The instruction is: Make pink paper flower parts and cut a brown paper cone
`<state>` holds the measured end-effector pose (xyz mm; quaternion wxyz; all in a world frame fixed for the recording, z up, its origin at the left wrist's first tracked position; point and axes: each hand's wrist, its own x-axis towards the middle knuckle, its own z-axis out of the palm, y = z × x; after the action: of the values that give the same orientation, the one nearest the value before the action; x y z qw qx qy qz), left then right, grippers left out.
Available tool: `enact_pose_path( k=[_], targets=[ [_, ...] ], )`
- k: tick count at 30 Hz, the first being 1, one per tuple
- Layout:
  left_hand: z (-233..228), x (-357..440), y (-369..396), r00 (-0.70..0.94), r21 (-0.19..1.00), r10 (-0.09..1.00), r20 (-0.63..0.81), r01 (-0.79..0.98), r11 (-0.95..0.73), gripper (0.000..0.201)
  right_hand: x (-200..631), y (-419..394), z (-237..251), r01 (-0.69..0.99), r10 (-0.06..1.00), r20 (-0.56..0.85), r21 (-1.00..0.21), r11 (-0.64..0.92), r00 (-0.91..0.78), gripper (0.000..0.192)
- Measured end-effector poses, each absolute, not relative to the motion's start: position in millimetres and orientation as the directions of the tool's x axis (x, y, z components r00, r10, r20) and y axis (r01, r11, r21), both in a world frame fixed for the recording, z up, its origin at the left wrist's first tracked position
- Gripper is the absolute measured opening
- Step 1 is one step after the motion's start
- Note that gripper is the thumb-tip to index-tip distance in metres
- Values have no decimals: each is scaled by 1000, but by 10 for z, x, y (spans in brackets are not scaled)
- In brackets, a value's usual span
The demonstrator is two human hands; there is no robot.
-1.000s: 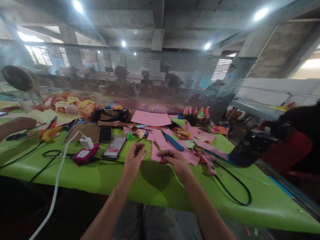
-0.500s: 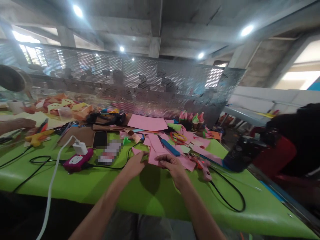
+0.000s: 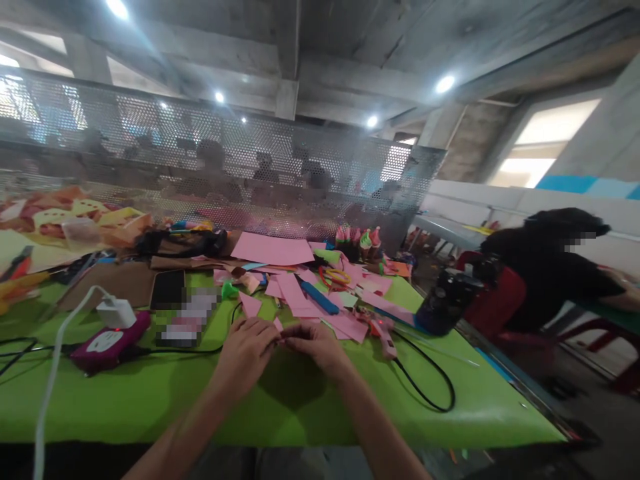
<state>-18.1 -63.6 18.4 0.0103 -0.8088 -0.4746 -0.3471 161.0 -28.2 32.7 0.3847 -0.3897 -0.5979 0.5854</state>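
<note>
Both hands meet over the green bench (image 3: 310, 407), near its front edge. The left hand (image 3: 245, 353) lies palm down with its fingers curled toward the right hand (image 3: 313, 341), and the two sets of fingertips come together on a small pink paper scrap (image 3: 278, 325) that shows between them; the fingers of each hand are drawn narrow and pinched on that scrap, though blur hides how much of it each one grips. Just behind the hands lies a spread of pink paper pieces (image 3: 300, 297), with a larger pink sheet (image 3: 273, 249) farther back toward the perforated metal screen (image 3: 225, 173). A blue stick-like object (image 3: 319, 298) lies on the pink pieces, and a yellow and red scissor handle (image 3: 337, 275) shows beyond it. To the right of the hands a pink glue gun (image 3: 384, 329) lies on the bench, its black cord (image 3: 430, 387) looping toward the front edge. To the left are a phone (image 3: 167, 289) lying flat, a magenta power bank (image 3: 107, 341) with a white charger plug (image 3: 116, 312) on it, and a white cable (image 3: 50, 380) running down to the lower left corner. A dark bottle (image 3: 447, 300) stands at the right edge of the bench. Beyond it a person in dark clothes (image 3: 545, 267) sits by a red chair (image 3: 505, 297).
</note>
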Motion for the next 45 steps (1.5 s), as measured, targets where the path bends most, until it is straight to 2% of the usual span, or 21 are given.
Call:
enact_pose_path(
  k=[4, 7, 10, 12, 18, 22, 26, 31, 33, 36, 38, 42, 45],
  targets=[
    [177, -218, -673, 366, 324, 797, 481, 770, -549, 18, 1655, -229, 253, 167, 938, 76, -976, 140, -339, 22],
    [181, -221, -720, 410, 323, 809, 421, 766, -556, 21, 1692, -149, 269, 340, 954, 207, -900, 274, -219, 16],
    [193, -210, -740, 417, 307, 824, 383, 784, -540, 24, 1612, -45, 434, 637, 917, 312, -661, 396, -246, 16],
    [201, -203, -731, 419, 281, 832, 364, 802, -526, 25, 1472, 57, 572, 824, 908, 278, -397, 405, -313, 20],
    [228, -196, -722, 404, 266, 859, 313, 831, -488, 27, 959, 449, 658, 933, 935, 230, -180, 313, -269, 21],
    [232, -200, -758, 406, 287, 860, 310, 822, -492, 27, 858, 557, 586, 958, 948, 195, -95, 272, -250, 37],
    [224, -206, -795, 376, 292, 871, 315, 835, -466, 29, 971, 506, 647, 964, 958, 170, -93, 249, -231, 36],
    [227, -225, -842, 354, 284, 891, 285, 856, -431, 27, 1300, 284, 789, 929, 947, 140, -198, 313, -290, 32],
    [234, -223, -858, 350, 282, 891, 289, 858, -429, 26, 1467, 172, 794, 891, 932, 155, -278, 359, -327, 30],
    [236, -201, -877, 342, 283, 887, 310, 858, -429, 21, 1710, 6, 716, 759, 902, 237, -487, 432, -360, 25],
    [227, -174, -890, 338, 282, 880, 333, 855, -435, 18, 1838, -107, 629, 700, 894, 249, -557, 447, -373, 24],
    [198, -119, -929, 347, 231, 858, 379, 862, -450, 15, 1973, -344, 470, 672, 882, 219, -579, 462, -417, 16],
    [184, -87, -966, 339, 180, 846, 412, 880, -440, 13, 1978, -499, 401, 687, 871, 200, -545, 480, -449, 16]
  ],
)
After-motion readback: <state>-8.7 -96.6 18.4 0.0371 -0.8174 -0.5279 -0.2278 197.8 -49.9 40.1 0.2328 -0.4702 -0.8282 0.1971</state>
